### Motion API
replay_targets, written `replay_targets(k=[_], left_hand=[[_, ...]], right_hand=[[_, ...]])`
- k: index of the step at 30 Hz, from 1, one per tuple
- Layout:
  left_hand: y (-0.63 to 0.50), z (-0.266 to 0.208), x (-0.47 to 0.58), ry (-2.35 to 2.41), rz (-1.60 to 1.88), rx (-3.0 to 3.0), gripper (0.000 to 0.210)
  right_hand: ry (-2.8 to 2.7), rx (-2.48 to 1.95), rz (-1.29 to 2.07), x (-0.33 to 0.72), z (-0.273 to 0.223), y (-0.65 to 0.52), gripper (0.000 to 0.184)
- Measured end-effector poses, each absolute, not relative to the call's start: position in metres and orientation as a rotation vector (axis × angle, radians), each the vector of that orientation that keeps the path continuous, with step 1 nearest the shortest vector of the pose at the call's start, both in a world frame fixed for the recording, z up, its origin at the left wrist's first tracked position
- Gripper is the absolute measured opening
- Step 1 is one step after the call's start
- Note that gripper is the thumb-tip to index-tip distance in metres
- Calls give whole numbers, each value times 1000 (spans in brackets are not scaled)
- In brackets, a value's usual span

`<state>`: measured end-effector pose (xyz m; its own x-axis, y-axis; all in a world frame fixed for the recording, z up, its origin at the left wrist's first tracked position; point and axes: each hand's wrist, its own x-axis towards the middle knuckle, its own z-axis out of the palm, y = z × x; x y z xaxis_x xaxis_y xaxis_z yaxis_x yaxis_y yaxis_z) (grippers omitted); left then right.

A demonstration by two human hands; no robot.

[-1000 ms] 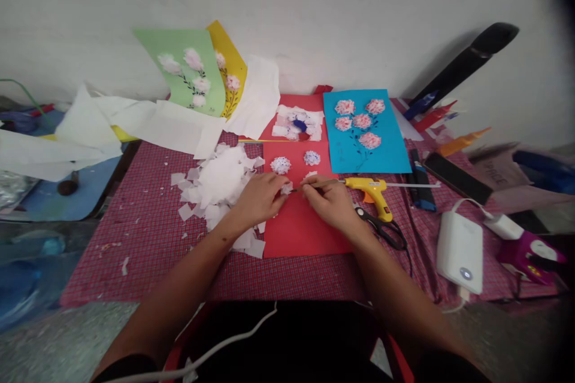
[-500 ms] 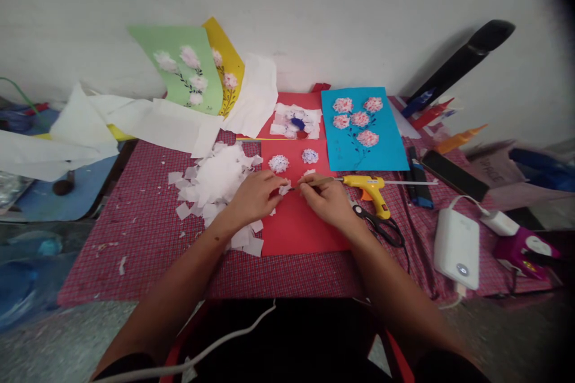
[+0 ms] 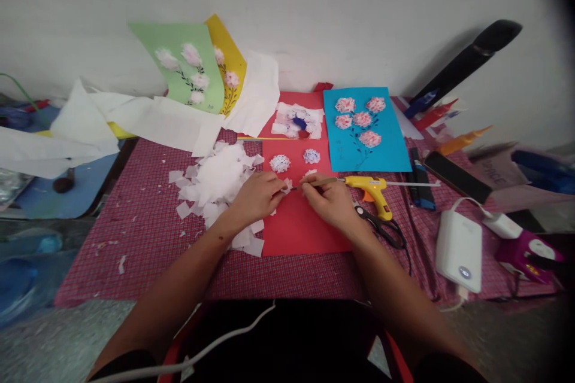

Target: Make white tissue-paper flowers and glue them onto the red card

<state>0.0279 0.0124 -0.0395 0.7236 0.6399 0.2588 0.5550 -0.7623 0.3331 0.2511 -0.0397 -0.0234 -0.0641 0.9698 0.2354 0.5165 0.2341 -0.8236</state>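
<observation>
At a table spread with red checked cloth (image 3: 148,209), in the one head view we have, both hands meet over a red sheet (image 3: 300,233) laid squarely before the person. We see the left hand (image 3: 257,196) grasping a small white paper piece (image 3: 288,185) between thumb and fingers, just above the sheet. The right hand (image 3: 331,198) pinches a thin brown tool (image 3: 324,181) near its dark tip, much as one grips a pen, presumably because the low hold steadies such fine work. Tip and paper sit very close; whether they touch, we cannot tell.

Beside the left wrist we find a pile of white paper squares (image 3: 222,176), placed, we judge, so that hand has only a short reach. Two speckled paper flowers, one on the left (image 3: 280,163) and one on the right (image 3: 311,156), rest toward the sheet's far edge, leaving the near part bare. Beyond them lies a white pad (image 3: 284,115) with a dark blue patch (image 3: 300,123).

To the right, a yellow glue gun (image 3: 376,190) lies on its side near scissors (image 3: 387,231), both seemingly parked off the sheet yet handy. A blue sheet (image 3: 399,152) of pink flowers lies flat farther back, while a green sheet (image 3: 150,39) leans on the wall (image 3: 314,12), which appears to prop it up.
</observation>
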Motion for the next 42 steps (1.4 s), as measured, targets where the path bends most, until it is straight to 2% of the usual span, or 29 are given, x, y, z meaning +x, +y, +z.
replay_targets(k=[13, 20, 26, 32, 42], left_hand=[[14, -43, 32, 928, 539, 2677, 26], [11, -42, 32, 1067, 578, 2574, 9], [13, -45, 33, 1067, 587, 2506, 20], [14, -48, 32, 1028, 584, 2517, 43], [15, -54, 32, 972, 621, 2498, 40]], right_hand=[[-1764, -1387, 689, 249, -19, -41, 21], [-1626, -1482, 650, 258, -27, -37, 22], [-1746, -1466, 604, 255, -31, -38, 24], [-1771, -1436, 629, 253, -25, -38, 25], [-1786, -1414, 658, 250, -23, -42, 25]])
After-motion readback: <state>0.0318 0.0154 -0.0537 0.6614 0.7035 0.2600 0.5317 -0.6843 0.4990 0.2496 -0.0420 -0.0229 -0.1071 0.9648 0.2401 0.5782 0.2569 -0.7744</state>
